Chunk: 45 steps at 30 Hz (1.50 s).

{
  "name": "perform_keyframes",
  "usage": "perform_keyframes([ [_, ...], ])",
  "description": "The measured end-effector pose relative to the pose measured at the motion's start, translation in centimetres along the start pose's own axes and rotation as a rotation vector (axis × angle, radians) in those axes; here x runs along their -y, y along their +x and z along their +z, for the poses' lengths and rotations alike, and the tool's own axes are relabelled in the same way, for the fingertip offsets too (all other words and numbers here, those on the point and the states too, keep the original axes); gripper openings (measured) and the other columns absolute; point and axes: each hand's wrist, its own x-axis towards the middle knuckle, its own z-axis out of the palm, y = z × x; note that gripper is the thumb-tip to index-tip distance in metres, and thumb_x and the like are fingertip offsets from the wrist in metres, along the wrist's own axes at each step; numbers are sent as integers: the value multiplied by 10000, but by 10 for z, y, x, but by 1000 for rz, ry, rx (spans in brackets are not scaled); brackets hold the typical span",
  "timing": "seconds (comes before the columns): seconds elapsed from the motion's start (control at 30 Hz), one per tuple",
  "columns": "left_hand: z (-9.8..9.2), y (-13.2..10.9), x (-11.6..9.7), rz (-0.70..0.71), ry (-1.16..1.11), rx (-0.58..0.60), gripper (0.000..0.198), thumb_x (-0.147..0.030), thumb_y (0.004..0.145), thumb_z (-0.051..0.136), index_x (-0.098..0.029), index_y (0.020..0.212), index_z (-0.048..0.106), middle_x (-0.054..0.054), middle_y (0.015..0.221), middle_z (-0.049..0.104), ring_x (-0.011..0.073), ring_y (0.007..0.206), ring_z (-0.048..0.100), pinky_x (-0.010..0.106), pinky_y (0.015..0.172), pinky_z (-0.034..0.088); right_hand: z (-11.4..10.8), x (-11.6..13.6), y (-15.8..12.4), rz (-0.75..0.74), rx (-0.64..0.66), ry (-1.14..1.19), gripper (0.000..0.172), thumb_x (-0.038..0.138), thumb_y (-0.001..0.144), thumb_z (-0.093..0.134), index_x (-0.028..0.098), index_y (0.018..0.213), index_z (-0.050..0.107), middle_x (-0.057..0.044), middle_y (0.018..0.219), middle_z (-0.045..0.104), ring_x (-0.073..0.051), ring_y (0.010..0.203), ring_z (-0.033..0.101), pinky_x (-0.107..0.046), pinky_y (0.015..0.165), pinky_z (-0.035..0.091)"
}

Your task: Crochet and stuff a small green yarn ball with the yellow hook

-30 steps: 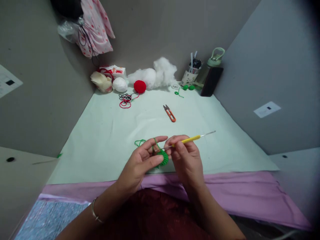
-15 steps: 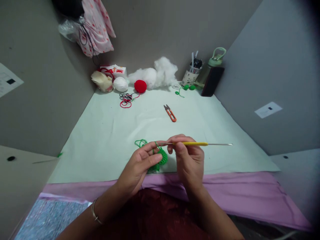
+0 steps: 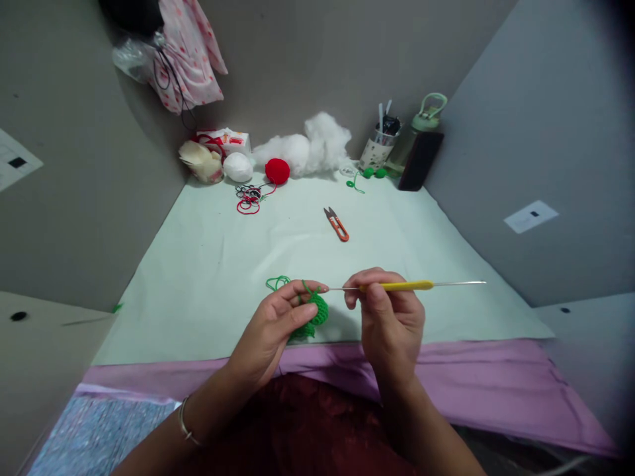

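Observation:
Pinched between the thumb and fingers of my left hand is a small green crochet piece. Green yarn loops over the raised index finger and trails on the table behind it. My right hand is closed around the yellow grip of a crochet hook, held level like a pen. Its thin metal tip points left and meets the yarn by my left index fingertip; the other metal end sticks out to the right. The lower part of the green piece is partly hidden by my left hand.
Orange thread snips lie mid-table. Along the back stand a red yarn ball, a white yarn ball, white stuffing, a pen cup, a bottle and a dark phone. Grey partitions enclose three sides.
My right hand has moved to the right with the crochet hook, drawing its tip back along the left index finger. My left hand still holds the green piece.

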Motion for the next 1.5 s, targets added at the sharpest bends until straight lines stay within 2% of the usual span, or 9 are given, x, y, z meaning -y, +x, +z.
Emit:
perform_keyframes([
  [0.37, -6, -1, 3, 36, 141, 57, 312, -368, 881, 809, -266, 1176, 799, 31, 988, 635, 174, 921, 520, 285, 834, 380, 0, -1, -3, 44, 71, -27, 132, 245, 1022, 657, 240, 971, 779, -10, 858, 721, -120, 683, 643, -288, 644, 533],
  [0.6, -6, -2, 0, 41, 153, 29, 240, -316, 904, 754, -282, 1133, 818, 17, 952, 606, 165, 861, 483, 291, 807, 360, -1, 1, -4, 43, 61, -9, 143, 250, 1026, 651, 247, 979, 786, -16, 859, 714, -128, 684, 635, -299, 640, 531],
  [1.23, -6, -2, 1, 43, 153, 66, 264, -314, 915, 737, -261, 1167, 800, 31, 954, 634, 188, 895, 499, 312, 838, 353, -1, 1, -4, 74, 108, -56, 144, 289, 1020, 663, 242, 952, 781, -26, 853, 718, -142, 682, 626, -303, 632, 541],
  [1.5, -11, -3, 0, 60, 183, 94, 281, -350, 916, 747, -258, 1177, 797, 45, 983, 635, 200, 893, 504, 317, 797, 361, -1, 1, -1, 90, 140, 20, 138, 285, 1011, 681, 239, 943, 791, -24, 819, 708, -143, 681, 625, -302, 630, 542],
])
